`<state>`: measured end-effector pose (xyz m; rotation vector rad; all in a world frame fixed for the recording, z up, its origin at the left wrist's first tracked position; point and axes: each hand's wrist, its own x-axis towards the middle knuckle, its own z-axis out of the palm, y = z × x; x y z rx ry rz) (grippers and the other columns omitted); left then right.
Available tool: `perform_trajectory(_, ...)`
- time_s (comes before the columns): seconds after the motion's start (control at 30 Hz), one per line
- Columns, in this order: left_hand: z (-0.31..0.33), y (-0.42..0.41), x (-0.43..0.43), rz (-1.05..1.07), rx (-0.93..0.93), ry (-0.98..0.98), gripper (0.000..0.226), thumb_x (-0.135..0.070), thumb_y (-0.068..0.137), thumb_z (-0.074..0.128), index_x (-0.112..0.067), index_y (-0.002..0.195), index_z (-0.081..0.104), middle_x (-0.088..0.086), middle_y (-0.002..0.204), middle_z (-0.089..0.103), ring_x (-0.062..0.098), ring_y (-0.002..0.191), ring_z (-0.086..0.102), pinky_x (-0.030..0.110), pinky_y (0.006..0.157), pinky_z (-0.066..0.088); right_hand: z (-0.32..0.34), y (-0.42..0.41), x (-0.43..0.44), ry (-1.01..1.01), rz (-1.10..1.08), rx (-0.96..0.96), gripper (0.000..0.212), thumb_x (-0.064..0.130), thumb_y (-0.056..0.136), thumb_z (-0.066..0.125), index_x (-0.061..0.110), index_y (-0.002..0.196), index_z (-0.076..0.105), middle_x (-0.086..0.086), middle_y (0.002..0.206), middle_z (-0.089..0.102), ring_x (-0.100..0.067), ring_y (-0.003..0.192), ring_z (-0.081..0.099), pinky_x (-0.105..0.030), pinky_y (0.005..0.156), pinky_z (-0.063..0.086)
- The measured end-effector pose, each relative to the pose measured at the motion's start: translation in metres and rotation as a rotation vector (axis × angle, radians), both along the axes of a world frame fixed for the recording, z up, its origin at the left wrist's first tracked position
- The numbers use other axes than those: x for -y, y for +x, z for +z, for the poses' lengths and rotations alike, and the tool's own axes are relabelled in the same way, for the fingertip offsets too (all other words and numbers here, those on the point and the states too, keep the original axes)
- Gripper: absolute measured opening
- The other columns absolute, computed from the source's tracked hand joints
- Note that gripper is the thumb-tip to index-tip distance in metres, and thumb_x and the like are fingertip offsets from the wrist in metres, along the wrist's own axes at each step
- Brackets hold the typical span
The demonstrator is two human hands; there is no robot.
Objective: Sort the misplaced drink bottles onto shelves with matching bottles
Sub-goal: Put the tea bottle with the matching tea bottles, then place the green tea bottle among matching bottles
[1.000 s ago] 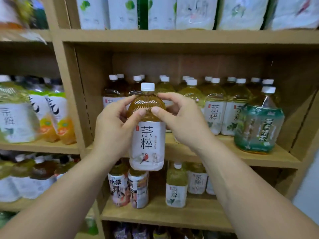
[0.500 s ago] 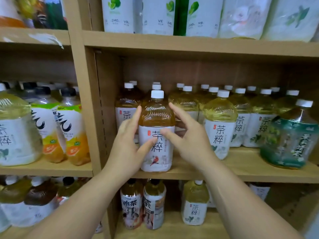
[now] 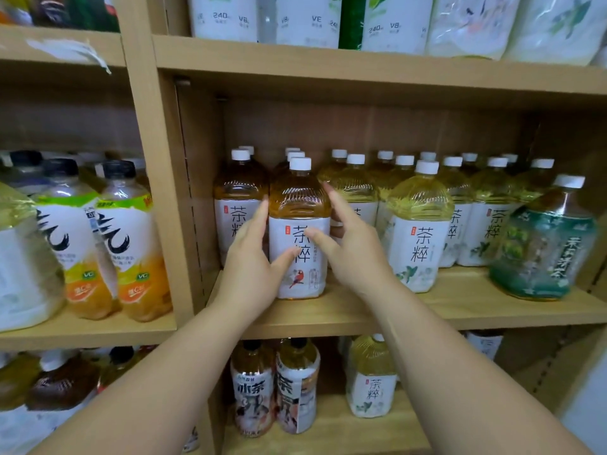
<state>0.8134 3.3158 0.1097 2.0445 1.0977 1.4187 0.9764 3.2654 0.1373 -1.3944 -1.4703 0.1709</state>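
Flanking the upright amber bottle (image 3: 298, 231) on the shelf (image 3: 460, 310), both hands (image 3: 256, 267) (image 3: 353, 247) spread loosely.

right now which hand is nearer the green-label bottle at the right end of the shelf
Right. The right hand sits beside the amber bird-label bottle, several bottles left of the green-label bottle; the left hand is farther, on that amber bottle's other side.
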Motion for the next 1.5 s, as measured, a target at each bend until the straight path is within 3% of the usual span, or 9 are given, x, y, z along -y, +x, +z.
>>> perform_trajectory(0.3, -0.001, 0.009, -0.009, 0.031, 0.009, -0.023, 0.088, -0.029, 0.089, 0.077, -0.039, 0.158, 0.023, -0.009, 0.144, 0.052, 0.011, 0.135, 0.051, 0.051, 0.101, 0.056, 0.0, -0.001, -0.011, -0.005, -0.002, -0.017, 0.077, 0.031, 0.098, 0.068, 0.056, 0.154, 0.021, 0.011, 0.138, 0.063, -0.01, 0.123, 0.061, -0.042, 0.104, 0.053)
perform_trajectory(0.43, 0.005, 0.013, 0.015, 0.115, 0.039, -0.02, 0.09, -0.026, 0.09, 0.076, -0.038, 0.159, 0.02, -0.006, 0.152, 0.043, 0.015, 0.141, 0.044, 0.051, 0.11, 0.048, -0.003, 0.0, 0.009, 0.003, 0.031, -0.013, 0.077, 0.028, 0.1, 0.065, 0.048, 0.158, 0.018, 0.009, 0.145, 0.058, -0.01, 0.129, 0.057, -0.04, 0.108, 0.051)
perform_trajectory(0.57, 0.005, 0.028, 0.063, 0.27, 0.088, 0.243, 0.08, -0.022, 0.09, 0.075, -0.024, 0.157, 0.03, 0.003, 0.151, 0.037, 0.024, 0.143, 0.038, 0.054, 0.114, 0.04, -0.001, 0.034, 0.058, 0.105, 0.028, -0.075, 0.061, 0.03, 0.1, 0.064, 0.04, 0.154, 0.036, 0.01, 0.142, 0.056, 0.001, 0.124, 0.057, -0.02, 0.099, 0.052)
perform_trajectory(0.73, 0.003, 0.097, 0.103, 0.091, 0.059, 0.427, 0.059, -0.026, 0.093, 0.071, -0.015, 0.145, 0.047, 0.001, 0.137, 0.05, 0.02, 0.128, 0.049, 0.049, 0.104, 0.049, -0.001, 0.118, 0.119, 0.23, -0.11, -0.057, 0.037, 0.026, 0.097, 0.068, 0.033, 0.132, 0.058, 0.016, 0.113, 0.064, 0.006, 0.104, 0.061, -0.008, 0.08, 0.051)
perform_trajectory(0.9, 0.01, 0.191, 0.136, -0.134, 0.018, 0.232, 0.059, -0.034, 0.089, 0.073, -0.034, 0.141, 0.047, -0.02, 0.125, 0.047, -0.003, 0.111, 0.049, 0.033, 0.097, 0.051, -0.004, 0.208, 0.161, 0.323, -0.317, -0.092, 0.026, 0.022, 0.094, 0.072, 0.029, 0.118, 0.064, 0.011, 0.109, 0.066, 0.007, 0.102, 0.061, -0.005, 0.077, 0.048)
perform_trajectory(1.0, 0.013, 0.244, 0.145, -0.219, -0.049, 0.063, 0.065, -0.041, 0.089, 0.074, -0.04, 0.145, 0.041, -0.02, 0.135, 0.046, -0.002, 0.117, 0.048, 0.036, 0.102, 0.051, -0.007, 0.253, 0.178, 0.317, -0.421, -0.085, 0.025, 0.023, 0.093, 0.073, 0.029, 0.116, 0.065, 0.009, 0.112, 0.065, 0.006, 0.101, 0.06, -0.003, 0.076, 0.047)
perform_trajectory(1.2, 0.024, 0.316, 0.144, -0.321, -0.062, -0.147, 0.08, -0.046, 0.091, 0.072, -0.045, 0.155, 0.024, -0.011, 0.156, 0.04, 0.014, 0.139, 0.045, 0.044, 0.113, 0.044, -0.01, 0.319, 0.177, 0.157, -0.364, -0.128, 0.053, 0.032, 0.092, 0.075, 0.037, 0.14, 0.052, 0.012, 0.134, 0.055, 0.007, 0.111, 0.055, -0.016, 0.091, 0.048)
perform_trajectory(1.37, 0.034, 0.343, 0.141, -0.413, -0.048, -0.233, 0.087, -0.03, 0.094, 0.072, -0.041, 0.159, 0.014, -0.02, 0.139, 0.044, 0.007, 0.126, 0.052, 0.036, 0.108, 0.047, -0.009, 0.334, 0.159, -0.063, -0.088, -0.207, 0.068, 0.036, 0.102, 0.06, 0.05, 0.156, 0.022, 0.014, 0.161, 0.038, -0.01, 0.146, 0.039, -0.046, 0.116, 0.043)
perform_trajectory(1.5, 0.038, 0.351, 0.142, -0.432, -0.032, -0.263, 0.082, -0.025, 0.099, 0.065, -0.041, 0.16, 0.013, -0.016, 0.141, 0.047, 0.006, 0.124, 0.048, 0.035, 0.106, 0.047, -0.009, 0.335, 0.157, -0.039, -0.1, -0.164, 0.062, 0.03, 0.105, 0.056, 0.047, 0.157, 0.027, 0.012, 0.158, 0.043, -0.014, 0.141, 0.047, -0.043, 0.107, 0.052)
